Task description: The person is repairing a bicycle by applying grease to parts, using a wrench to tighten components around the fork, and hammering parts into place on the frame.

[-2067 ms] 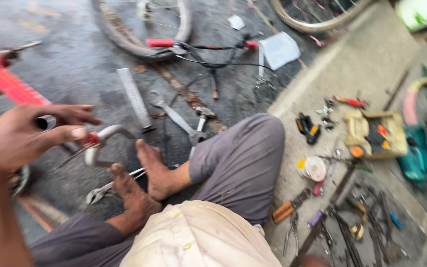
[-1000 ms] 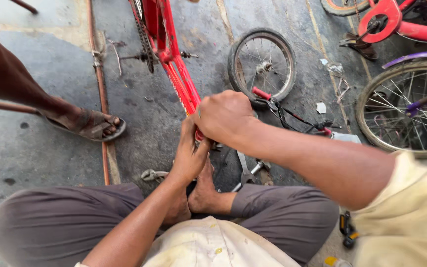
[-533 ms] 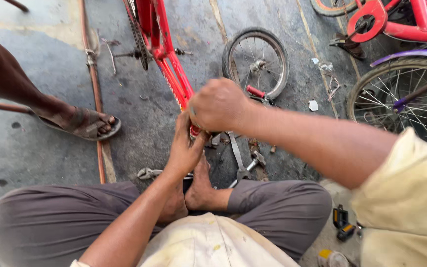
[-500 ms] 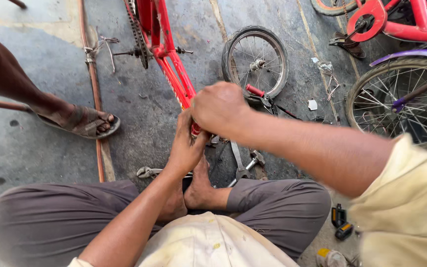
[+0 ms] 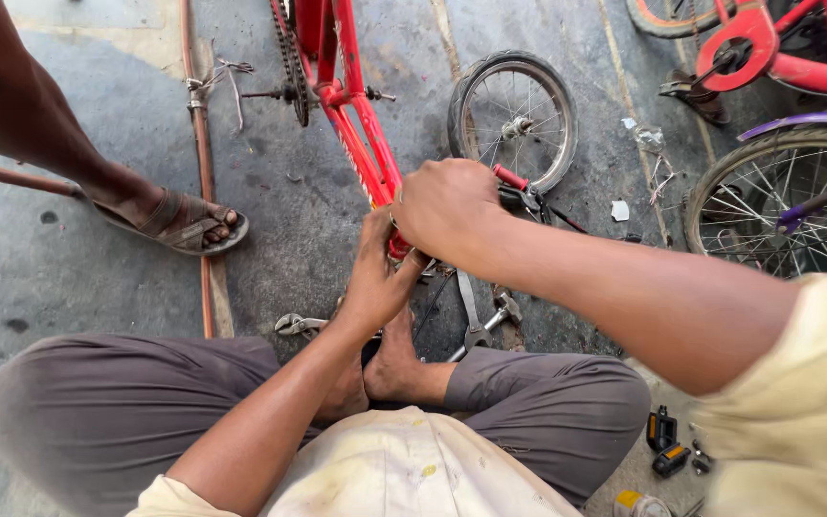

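1. A person is sitting cross-legged on a concrete floor (image 5: 98,278), looking down at both hands, which are meeting at the near end of a red bicycle frame (image 5: 356,124).
2. The frame is running from the hands toward 12 o'clock, with its chain (image 5: 291,57) and crank showing near the top edge.
3. The left hand (image 5: 375,278) is closing around the underside of the frame end, fingers curled tight on it.
4. The right hand (image 5: 447,206) is clenching in a fist over the same spot from 2 o'clock; whatever it may be gripping there is hidden under the knuckles.
5. A loose small wheel (image 5: 514,120) is lying flat at 1 o'clock, just beside the right hand.
6. A pair of pliers (image 5: 476,321) is lying on the floor at 5 o'clock of the hands, near the person's bare foot (image 5: 399,369).
7. Another person's sandalled foot (image 5: 189,222) is standing at 9 o'clock, well apart from the hands.
8. Risks, as a judgement: the two hands are pressing close together, so a slip could be pinching fingers between fist and frame.
9. The frame looks unsupported at this end, so a hard twist could be tipping it toward the bare foot or onto the pliers.
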